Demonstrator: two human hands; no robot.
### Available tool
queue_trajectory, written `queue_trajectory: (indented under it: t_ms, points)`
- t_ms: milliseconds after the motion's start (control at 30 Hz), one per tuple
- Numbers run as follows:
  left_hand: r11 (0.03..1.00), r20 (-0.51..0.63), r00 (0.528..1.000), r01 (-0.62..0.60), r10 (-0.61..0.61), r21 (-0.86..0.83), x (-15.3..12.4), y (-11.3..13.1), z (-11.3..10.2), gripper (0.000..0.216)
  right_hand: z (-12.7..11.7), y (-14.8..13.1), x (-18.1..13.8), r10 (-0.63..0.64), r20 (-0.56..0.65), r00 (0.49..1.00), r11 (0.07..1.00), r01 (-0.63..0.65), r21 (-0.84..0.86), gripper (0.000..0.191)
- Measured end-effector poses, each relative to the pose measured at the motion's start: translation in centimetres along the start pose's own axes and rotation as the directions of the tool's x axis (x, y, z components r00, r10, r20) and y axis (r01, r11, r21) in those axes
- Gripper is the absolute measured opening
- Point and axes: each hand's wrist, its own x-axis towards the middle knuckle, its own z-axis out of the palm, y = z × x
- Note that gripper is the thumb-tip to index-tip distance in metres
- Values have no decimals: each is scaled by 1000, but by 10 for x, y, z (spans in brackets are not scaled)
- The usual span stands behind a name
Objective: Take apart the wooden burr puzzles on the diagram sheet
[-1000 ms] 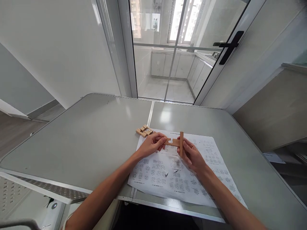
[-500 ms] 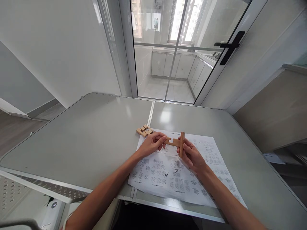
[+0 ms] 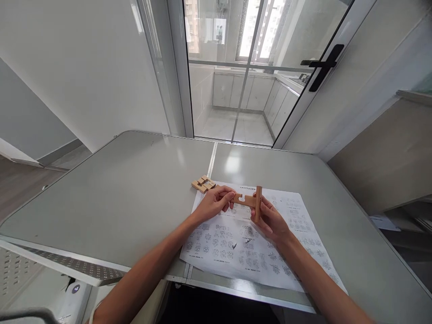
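Observation:
Two notched wooden puzzle bars are joined in a T shape above a printed instruction sheet. My left hand pinches the left end of the horizontal bar. Around the upright crossing bar my right hand is closed, fingers behind it. Both hands hover just over the sheet, near its far edge.
A small cluster of loose wooden puzzle pieces lies on the grey folding table beyond the sheet's far left corner. A seam runs down the table's middle. Glass sliding doors stand past the far edge; a low ledge lies at right.
The joined bars and my right hand have shifted slightly to the right. My left hand has barely moved. The loose pieces lie where they were.

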Motion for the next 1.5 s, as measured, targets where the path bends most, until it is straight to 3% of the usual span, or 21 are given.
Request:
queue_trajectory:
  t_ms: [367,700,967,1067,1167,1300,1500]
  points:
    - [1000,-36,999,16,-15,17,2,-2,-2,41,10,-4,0,-51,-118,992,996,42,-77,44]
    - [1000,2,1000,-20,20,16,0,5,1,38,3,-1,-2,-8,-111,994,996,-2,-94,46]
    - [1000,-232,972,-15,19,19,5,4,-17,39,10,-18,-3,-166,-142,976,986,162,-37,26]
    - [990,-314,948,-11,55,141,3,2,-16,37,12,-19,0,-118,-141,983,993,114,-36,26]
    - [904,-347,920,-17,181,426,0,-2,-11,31,16,-15,4,-80,-195,978,995,67,-72,31]
    - [707,-264,923,-11,279,707,-1,-8,-7,23,19,-12,7,-63,-258,964,989,25,-147,45]
    - [584,-144,945,-59,294,810,-3,-13,-8,15,22,-11,7,-97,-318,943,969,17,-246,60]
